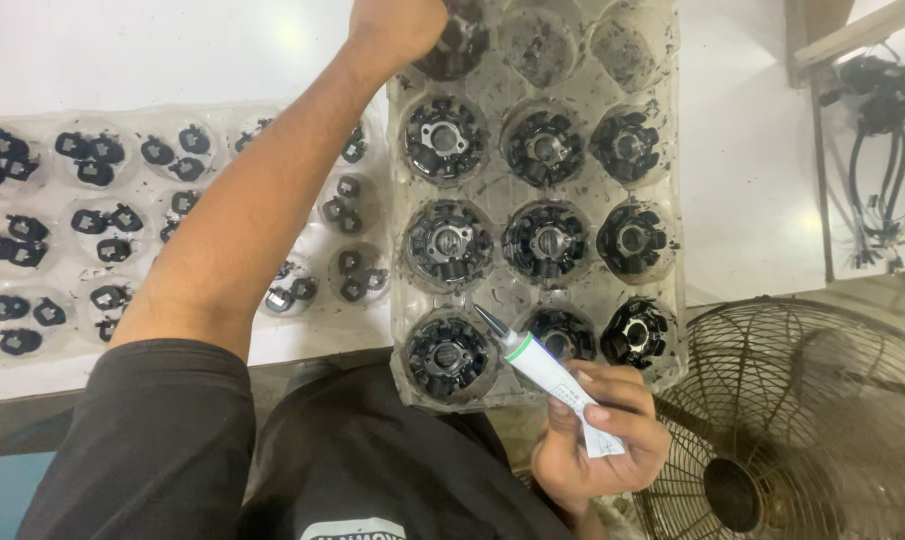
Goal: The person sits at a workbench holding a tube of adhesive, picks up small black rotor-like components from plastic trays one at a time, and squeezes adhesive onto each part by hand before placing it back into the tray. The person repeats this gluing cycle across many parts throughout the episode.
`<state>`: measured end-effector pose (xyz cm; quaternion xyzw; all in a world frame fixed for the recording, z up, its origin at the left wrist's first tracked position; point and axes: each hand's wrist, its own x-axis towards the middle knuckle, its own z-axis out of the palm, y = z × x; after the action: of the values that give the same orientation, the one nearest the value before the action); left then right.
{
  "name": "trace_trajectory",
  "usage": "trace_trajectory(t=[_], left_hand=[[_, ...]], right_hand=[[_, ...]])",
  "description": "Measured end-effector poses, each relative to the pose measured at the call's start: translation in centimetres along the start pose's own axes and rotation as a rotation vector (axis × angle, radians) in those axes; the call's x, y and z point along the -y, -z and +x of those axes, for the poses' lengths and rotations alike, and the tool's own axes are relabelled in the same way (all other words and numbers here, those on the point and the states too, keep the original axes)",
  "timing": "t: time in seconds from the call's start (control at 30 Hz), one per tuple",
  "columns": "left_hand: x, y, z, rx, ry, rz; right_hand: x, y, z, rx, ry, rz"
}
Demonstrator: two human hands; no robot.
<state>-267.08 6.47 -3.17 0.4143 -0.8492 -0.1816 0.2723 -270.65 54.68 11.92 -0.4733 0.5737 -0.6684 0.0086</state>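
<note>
White tabletop (742,180) under both hands — left hand (397,30) reaches into the clear tray (672,250) of black round parts (545,240), grip unclear; right hand (597,440) clamped on a white tube (552,385)

A white desk (152,50) carries two clear plastic moulded trays side by side: the left tray (47,215) holds small black clips, the right tray (487,185) holds round black metal parts.

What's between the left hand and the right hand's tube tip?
Head view: two rows of round black parts in the clear tray lie between the left hand and the tube in the right hand.
</note>
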Motion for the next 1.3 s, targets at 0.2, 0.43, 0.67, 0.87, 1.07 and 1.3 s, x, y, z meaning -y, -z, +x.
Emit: trace_trajectory(t=[0.2,0.43,0.67,0.87,1.07,1.3], left_hand=[[-4.5,9.6,-7.8,-0.239,-0.196,-0.055],[5.4,23.8,-22.9,-0.225,-0.119,-0.018],[27.9,36.6,-37.8,-0.283,0.269,0.25],[46.2,46.0,-49.6,-0.45,0.462,0.414],[60.0,52.1,-58.6,-0.311,0.813,0.638],[68.9,55.2,-60.8,-0.142,0.883,0.981]], right_hand=[[0.6,-2.4,-0.9,-0.115,-0.006,0.058],[3.9,-9.2,-2.8,0.035,0.023,0.136],[5.9,-21.1,-9.1,0.195,-0.048,0.315],[4.2,-28.8,-14.7,0.354,-0.037,0.268],[-2.9,-31.1,-18.1,0.635,0.047,0.176],[-13.3,-29.2,-21.7,1.009,-0.252,0.069]])
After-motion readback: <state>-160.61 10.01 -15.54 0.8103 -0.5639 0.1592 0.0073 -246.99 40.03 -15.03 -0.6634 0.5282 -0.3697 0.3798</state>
